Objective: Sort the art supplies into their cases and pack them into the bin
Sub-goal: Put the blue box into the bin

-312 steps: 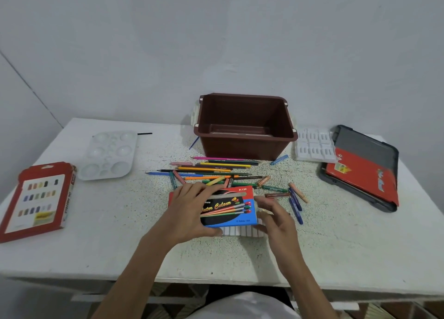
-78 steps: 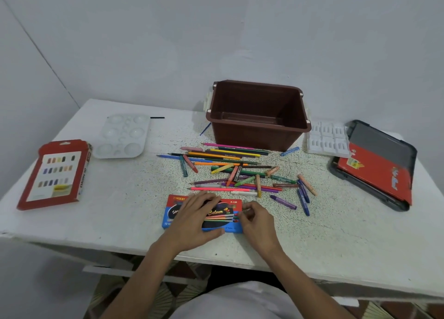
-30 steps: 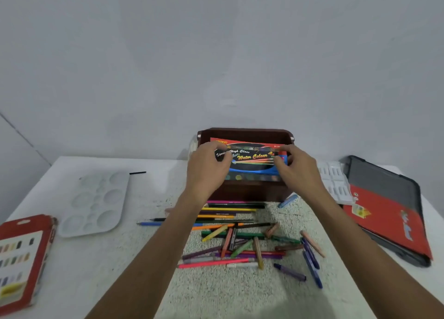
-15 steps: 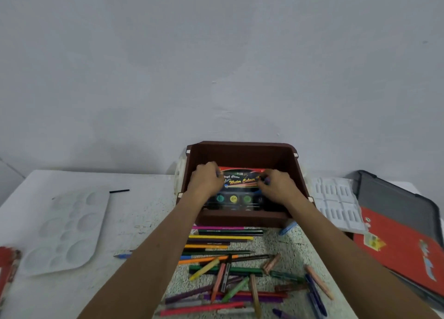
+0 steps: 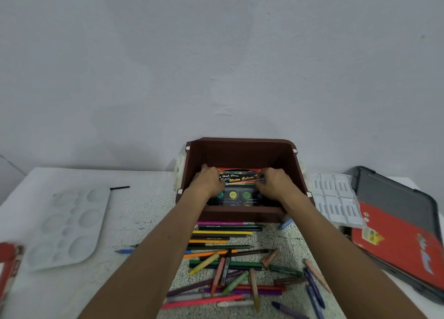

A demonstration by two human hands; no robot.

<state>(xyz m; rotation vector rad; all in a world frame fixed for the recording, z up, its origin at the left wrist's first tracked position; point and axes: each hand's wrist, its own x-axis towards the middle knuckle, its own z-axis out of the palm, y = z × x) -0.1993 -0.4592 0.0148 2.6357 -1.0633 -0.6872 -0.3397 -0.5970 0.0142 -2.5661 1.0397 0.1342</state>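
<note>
Holding the watercolour box (image 5: 240, 186) inside the brown bin (image 5: 240, 145) at the far edge of the desk (image 5: 144, 210), the left grip (image 5: 209, 182) and the right grip (image 5: 276, 184) each grasp one end, fingers curled on it. It seems better to lay it flat on the bottom, close to one wall, so other cases fit beside it. Whether the box touches the bottom I cannot tell: the bin's near wall hides its lower part. Loose pencils (image 5: 223, 233) lie before the bin.
</note>
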